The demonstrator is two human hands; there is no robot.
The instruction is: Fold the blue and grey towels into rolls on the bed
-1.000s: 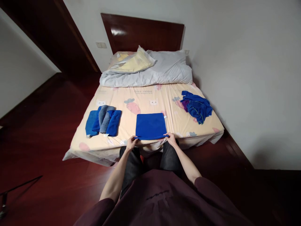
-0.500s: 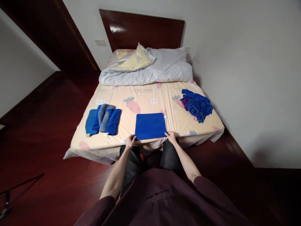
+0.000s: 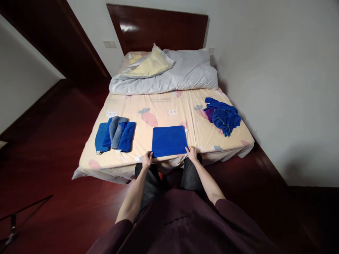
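Observation:
A blue towel (image 3: 169, 139) lies flat at the front edge of the bed, with a strip along its near side turned over and a small white tag at its right side. My left hand (image 3: 147, 159) pinches its near left corner. At the near right corner, my right hand (image 3: 191, 153) grips the towel between thumb and fingers. Left of it rest several rolled or folded towels (image 3: 116, 134), blue and grey, side by side. To the right is a crumpled heap of blue and purple cloths (image 3: 224, 116).
The bed (image 3: 127, 106) has a patterned peach sheet. A grey quilt (image 3: 190, 70) and a yellow pillow or cloth (image 3: 153, 63) lie by the dark wooden headboard (image 3: 159, 30). A wall (image 3: 286, 88) runs along the right. A thin black stand (image 3: 13, 222) is on the floor at left.
My view has tilted slightly. Both hands keep their hold on the towel's near corners, and the towel looks nearly the same.

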